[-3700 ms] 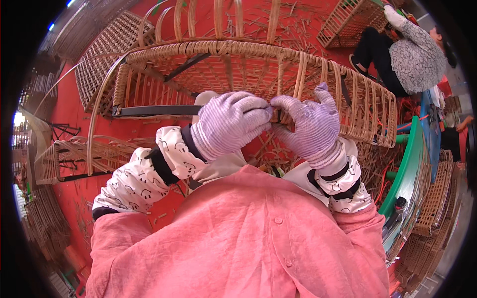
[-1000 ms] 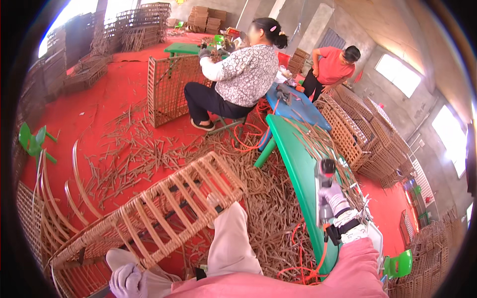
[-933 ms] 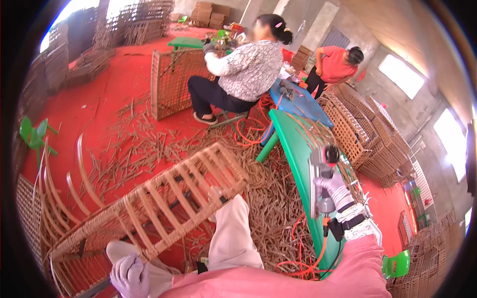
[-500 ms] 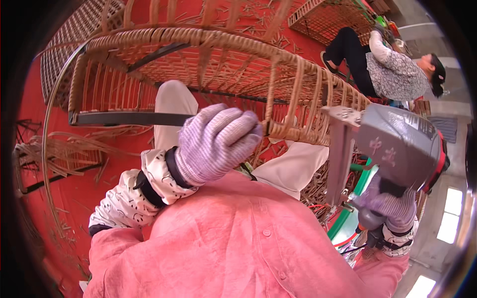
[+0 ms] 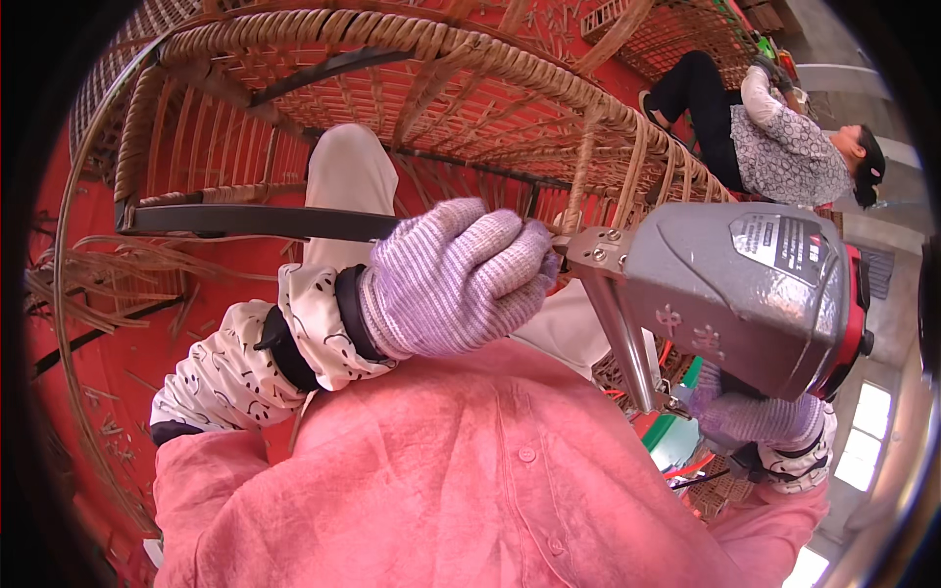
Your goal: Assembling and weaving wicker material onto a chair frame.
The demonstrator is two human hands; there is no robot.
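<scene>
- Versus half a second ago: grey pneumatic nail gun with red rear cap (image 5: 745,294) now sits higher and nearer the lens, its nose touching the knuckles of the left hand (image 5: 456,279). Before, it hung lower right, apart from that hand.
- A second ago the view was turned to the room: green bench, strewn cane, two seated people. Now it looks down at the work again.
- Left hand, lilac knit glove, is closed in a fist against the rim of the woven rattan chair frame (image 5: 412,59). Whether it grips the rim or a loose strand: cannot tell, the fingers curl away from the camera.
- A black metal bar of the frame (image 5: 255,221) runs left from that fist; its right end is hidden behind the glove.
- Right hand (image 5: 760,416), same glove type, is wrapped shut round the gun's handle below the body. The gun body covers most of it; the trigger finger is not visible.
- Gun magazine, a silver strip (image 5: 622,333), slopes down toward the pink shirt (image 5: 470,480); its lower end is lost in clutter.
- Gun tip and the exact contact point on the rattan are masked by the left glove.
- Seated person in a patterned grey top (image 5: 774,147) is at upper right, well apart, partly cut by the fisheye rim.
- Red floor (image 5: 78,372) with cane scraps is at left.
</scene>
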